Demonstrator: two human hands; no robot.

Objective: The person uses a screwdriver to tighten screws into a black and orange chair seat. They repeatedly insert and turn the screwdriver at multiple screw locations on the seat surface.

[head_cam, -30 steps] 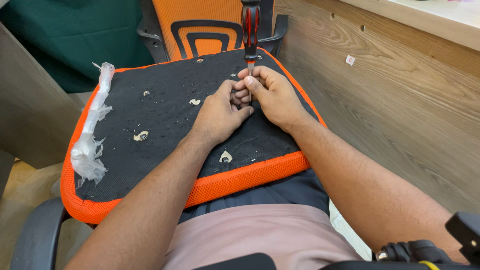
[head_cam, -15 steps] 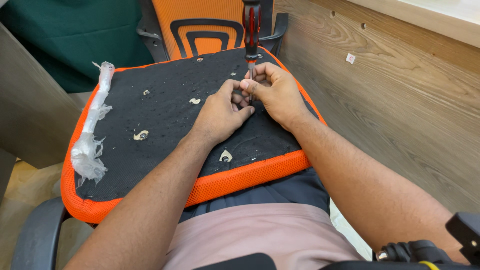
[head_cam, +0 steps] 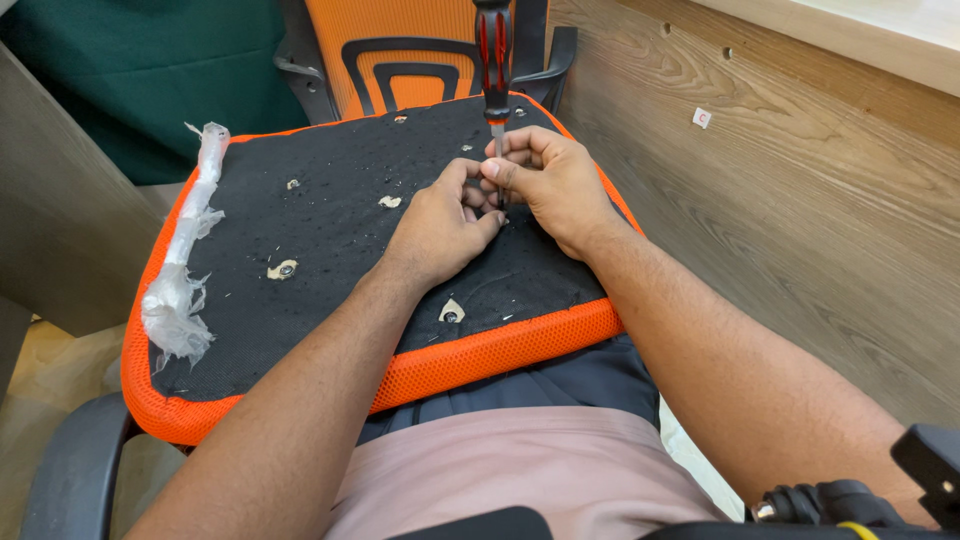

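At upper centre of the frame, a screwdriver (head_cam: 494, 70) is pinched upright by the right hand (head_cam: 548, 185); the left hand (head_cam: 440, 222) is curled beside it on the seat (head_cam: 330, 240), touching it.

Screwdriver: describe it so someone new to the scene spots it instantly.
Start at the upturned chair seat, black underside with an orange mesh rim, lying across the person's lap. At its far edge both hands, left hand and right hand, meet around a thin metal shaft. The screwdriver stands upright there, the only thing with a red-and-black handle.
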